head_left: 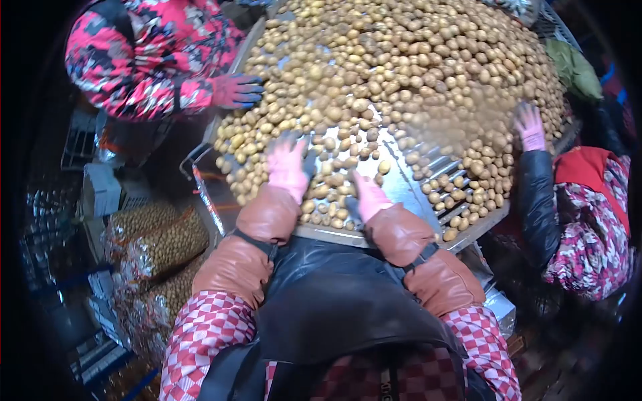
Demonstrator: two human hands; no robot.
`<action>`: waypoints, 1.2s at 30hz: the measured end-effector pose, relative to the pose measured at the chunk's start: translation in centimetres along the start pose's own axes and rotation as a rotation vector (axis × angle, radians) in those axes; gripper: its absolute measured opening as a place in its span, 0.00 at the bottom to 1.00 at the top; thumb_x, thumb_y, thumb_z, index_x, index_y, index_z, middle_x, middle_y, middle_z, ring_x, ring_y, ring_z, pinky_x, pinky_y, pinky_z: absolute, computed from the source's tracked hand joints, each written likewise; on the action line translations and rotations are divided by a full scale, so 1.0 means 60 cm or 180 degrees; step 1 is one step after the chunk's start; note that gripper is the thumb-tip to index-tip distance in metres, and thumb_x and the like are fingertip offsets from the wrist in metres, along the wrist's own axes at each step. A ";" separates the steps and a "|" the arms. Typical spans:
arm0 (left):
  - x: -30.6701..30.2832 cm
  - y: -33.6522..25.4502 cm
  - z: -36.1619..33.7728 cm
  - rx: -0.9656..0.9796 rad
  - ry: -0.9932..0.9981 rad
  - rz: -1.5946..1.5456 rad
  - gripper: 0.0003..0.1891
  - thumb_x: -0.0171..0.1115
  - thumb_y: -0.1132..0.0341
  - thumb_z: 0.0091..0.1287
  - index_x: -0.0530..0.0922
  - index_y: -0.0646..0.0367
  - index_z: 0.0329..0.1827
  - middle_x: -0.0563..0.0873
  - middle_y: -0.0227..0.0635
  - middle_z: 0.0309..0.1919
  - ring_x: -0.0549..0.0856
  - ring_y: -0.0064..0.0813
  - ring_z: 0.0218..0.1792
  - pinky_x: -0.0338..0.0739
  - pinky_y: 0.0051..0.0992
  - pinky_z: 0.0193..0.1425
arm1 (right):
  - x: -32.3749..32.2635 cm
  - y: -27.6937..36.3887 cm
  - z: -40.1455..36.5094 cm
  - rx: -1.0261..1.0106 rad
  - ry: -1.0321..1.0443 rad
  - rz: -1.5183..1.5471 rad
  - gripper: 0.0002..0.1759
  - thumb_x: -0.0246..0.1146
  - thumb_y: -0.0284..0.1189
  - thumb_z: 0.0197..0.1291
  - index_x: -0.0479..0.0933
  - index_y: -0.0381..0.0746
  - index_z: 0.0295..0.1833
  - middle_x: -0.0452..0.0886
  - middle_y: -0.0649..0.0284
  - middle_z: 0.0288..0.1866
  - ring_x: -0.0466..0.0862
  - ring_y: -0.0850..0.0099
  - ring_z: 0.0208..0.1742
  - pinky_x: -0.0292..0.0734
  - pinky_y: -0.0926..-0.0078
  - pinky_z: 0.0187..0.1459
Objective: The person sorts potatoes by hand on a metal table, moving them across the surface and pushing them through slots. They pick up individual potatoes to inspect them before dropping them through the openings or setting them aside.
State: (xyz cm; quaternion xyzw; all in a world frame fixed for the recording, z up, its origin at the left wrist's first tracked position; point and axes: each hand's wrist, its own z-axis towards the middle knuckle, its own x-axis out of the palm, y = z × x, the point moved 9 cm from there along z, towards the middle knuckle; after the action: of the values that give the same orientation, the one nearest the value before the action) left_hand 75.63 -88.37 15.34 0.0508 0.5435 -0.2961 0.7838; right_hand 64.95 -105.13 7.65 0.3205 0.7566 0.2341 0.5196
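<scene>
The gloved left hand (pixel 289 162) and right hand (pixel 366 194) rest among potatoes (pixel 401 60) on the worktop (pixel 406 179), between two co-workers' gloved hands.

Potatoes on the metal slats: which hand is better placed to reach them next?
Right, probably: the right hand is nearer the slats, across a mostly bare metal strip; the left hand is farther, among potatoes.

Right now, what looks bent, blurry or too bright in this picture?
Head view: black, rounded borders and bowed shapes, as from a wide lens; glare on the bare metal panel; a hazy smear over potatoes right of centre; the left hand's fingertips blurred; outer surroundings dim and murky.
</scene>
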 end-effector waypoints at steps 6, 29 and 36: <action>0.125 -0.098 0.262 -0.0179 0.0790 -0.0321 0.34 0.67 0.41 0.66 0.76 0.45 0.72 0.76 0.43 0.72 0.68 0.46 0.77 0.62 0.51 0.79 | -0.034 -0.025 -0.044 -0.0428 -0.0254 0.0676 0.33 0.68 0.27 0.65 0.70 0.43 0.76 0.78 0.48 0.69 0.80 0.51 0.68 0.75 0.59 0.69; -0.016 0.078 -0.037 -0.1199 0.0828 0.0188 0.31 0.72 0.48 0.60 0.80 0.52 0.64 0.79 0.45 0.66 0.73 0.47 0.72 0.67 0.51 0.74 | -0.137 -0.278 -0.228 0.0408 -0.2010 0.0167 0.17 0.66 0.26 0.69 0.83 0.34 0.61 0.89 0.54 0.52 0.88 0.65 0.54 0.81 0.68 0.61; 0.084 -0.139 -0.086 0.1373 0.2212 -0.0397 0.27 0.61 0.43 0.70 0.78 0.45 0.67 0.77 0.41 0.70 0.66 0.49 0.78 0.55 0.56 0.82 | -0.142 -0.275 -0.233 0.0488 -0.1726 0.0177 0.19 0.64 0.26 0.70 0.81 0.33 0.64 0.87 0.54 0.55 0.87 0.65 0.57 0.79 0.68 0.63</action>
State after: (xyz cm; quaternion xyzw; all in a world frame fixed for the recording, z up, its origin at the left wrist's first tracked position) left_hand 68.24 -95.19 10.79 0.2777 0.7033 -0.4154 0.5057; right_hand 50.05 -122.94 6.62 0.4304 0.5964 0.0961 0.6707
